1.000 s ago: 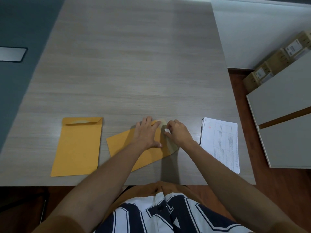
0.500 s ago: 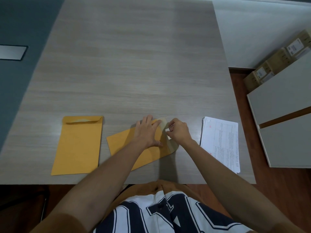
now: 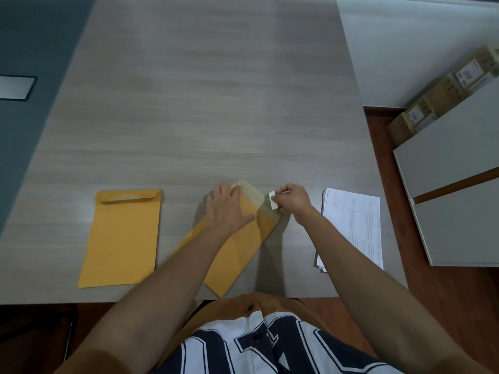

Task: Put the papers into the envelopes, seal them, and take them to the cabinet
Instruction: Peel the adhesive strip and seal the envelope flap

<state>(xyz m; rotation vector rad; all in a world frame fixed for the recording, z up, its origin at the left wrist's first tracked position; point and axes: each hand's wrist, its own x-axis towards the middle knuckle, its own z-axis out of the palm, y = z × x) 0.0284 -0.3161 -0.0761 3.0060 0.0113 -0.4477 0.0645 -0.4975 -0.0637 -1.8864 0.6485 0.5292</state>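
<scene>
A yellow envelope [image 3: 237, 255] lies tilted on the table near the front edge, its flap open at the far end. My left hand [image 3: 229, 209] presses flat on the envelope's upper part. My right hand [image 3: 294, 201] pinches a small white strip [image 3: 272, 201] that peels off the flap's adhesive edge. A second yellow envelope [image 3: 121, 238] lies flat to the left, flap folded down. A stack of printed papers [image 3: 353, 225] rests to the right, partly under my right forearm.
The wooden table [image 3: 202, 103] stretches far ahead. A white cabinet [image 3: 456, 195] stands on the right over a wooden floor, with cardboard boxes [image 3: 442, 95] behind it. A dark wall borders the left side.
My right hand has moved right, away from the flap, drawing the white strip with it. My left hand stays pressed on the envelope.
</scene>
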